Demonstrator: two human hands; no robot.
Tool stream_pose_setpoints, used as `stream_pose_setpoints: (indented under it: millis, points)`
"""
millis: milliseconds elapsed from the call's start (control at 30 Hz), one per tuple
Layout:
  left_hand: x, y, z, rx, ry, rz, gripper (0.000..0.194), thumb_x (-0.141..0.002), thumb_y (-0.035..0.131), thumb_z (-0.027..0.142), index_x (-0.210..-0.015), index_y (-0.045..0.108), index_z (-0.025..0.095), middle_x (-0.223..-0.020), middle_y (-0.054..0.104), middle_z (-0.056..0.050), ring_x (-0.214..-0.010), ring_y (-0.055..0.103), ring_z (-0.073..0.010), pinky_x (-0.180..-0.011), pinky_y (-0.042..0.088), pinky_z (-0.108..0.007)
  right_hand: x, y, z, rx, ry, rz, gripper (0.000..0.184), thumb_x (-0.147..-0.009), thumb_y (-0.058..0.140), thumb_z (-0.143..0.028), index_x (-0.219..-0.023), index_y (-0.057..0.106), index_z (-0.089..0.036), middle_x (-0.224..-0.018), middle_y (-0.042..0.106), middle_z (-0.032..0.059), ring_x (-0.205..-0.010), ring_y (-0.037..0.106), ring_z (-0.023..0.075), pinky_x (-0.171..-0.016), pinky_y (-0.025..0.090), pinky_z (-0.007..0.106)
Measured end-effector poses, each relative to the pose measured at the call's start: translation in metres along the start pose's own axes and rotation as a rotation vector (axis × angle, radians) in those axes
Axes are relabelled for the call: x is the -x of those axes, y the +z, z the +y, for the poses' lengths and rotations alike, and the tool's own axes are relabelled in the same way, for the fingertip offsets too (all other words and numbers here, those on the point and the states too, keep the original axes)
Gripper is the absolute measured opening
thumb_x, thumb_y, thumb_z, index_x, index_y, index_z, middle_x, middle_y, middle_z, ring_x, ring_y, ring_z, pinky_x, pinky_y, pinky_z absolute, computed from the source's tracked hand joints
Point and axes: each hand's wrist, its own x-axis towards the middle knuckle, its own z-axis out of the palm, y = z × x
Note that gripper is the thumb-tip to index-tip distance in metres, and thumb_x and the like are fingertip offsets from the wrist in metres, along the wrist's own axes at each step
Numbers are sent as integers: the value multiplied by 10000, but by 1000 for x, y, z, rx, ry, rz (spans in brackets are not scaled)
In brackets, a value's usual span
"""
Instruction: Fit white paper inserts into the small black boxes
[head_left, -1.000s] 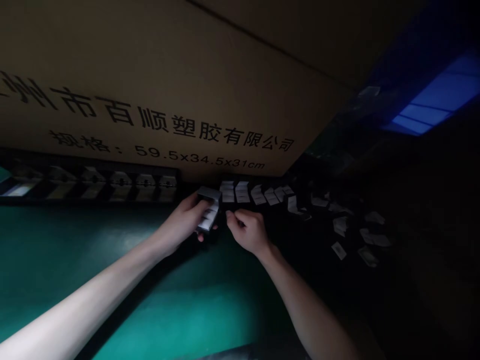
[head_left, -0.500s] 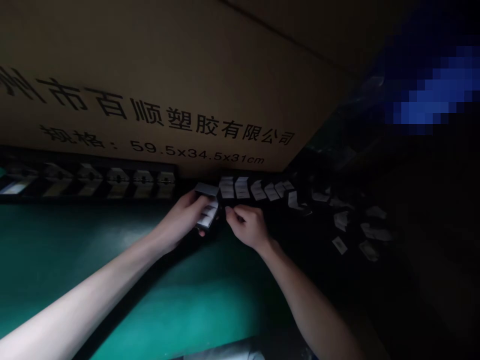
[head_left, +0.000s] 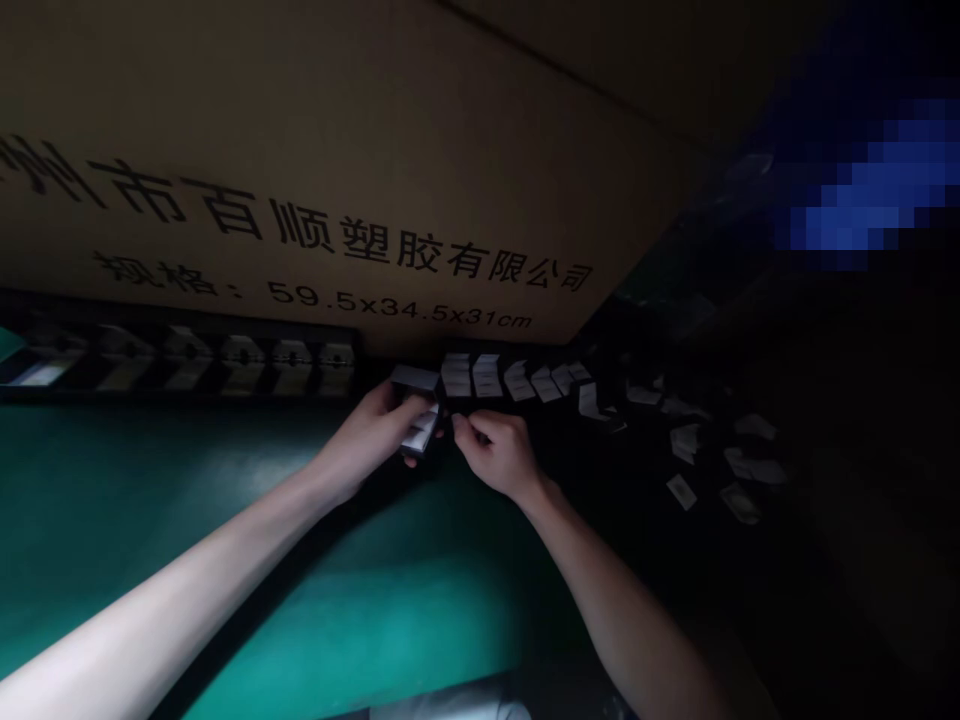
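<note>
My left hand (head_left: pixel 381 428) is wrapped round a small dark box (head_left: pixel 417 378) whose lid stands open. Its thumb reaches inside, over a white folded card (head_left: pixel 421 432). Just to the right of the box, almost touching it, is my right hand (head_left: pixel 491 448). Its fingers are curled with the thumb against them, and whatever they hold, if anything, is hidden. Beyond the right hand, white folded cards (head_left: pixel 487 375) stand in a row on a dark surface.
Several open boxes with white linings (head_left: pixel 262 370) line the back left. A large printed cardboard carton (head_left: pixel 420 180) rises behind. Loose cards (head_left: pixel 682 490) lie scattered at the right in shadow. The green tabletop (head_left: pixel 390 610) spreads in front.
My left thumb has moved slightly farther over the card in the box. My right hand stays closed, almost in place. The whole view has shifted a little.
</note>
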Motion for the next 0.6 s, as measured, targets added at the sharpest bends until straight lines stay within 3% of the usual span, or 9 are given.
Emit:
stream_pose_setpoints:
  millis: [367, 600]
  points:
    - [-1, 0, -2, 15, 23, -26, 191, -825, 720, 336, -894, 611, 195, -682, 659, -8, -540, 562, -150, -398, 430, -227, 0, 1, 2, -16, -12, -1, 474, -1010, 533, -310, -569, 388, -214, -524, 421, -50, -476, 395, 72, -492, 317, 236]
    - [-1, 1, 2, 174, -89, -74, 268, -805, 765, 373, -944, 651, 174, -797, 696, -39, -678, 644, -174, -462, 518, -232, -1, 0, 1, 6, -9, -17, 446, -1004, 516, -297, -575, 421, -217, -529, 490, -34, -488, 433, 81, -500, 334, 238]
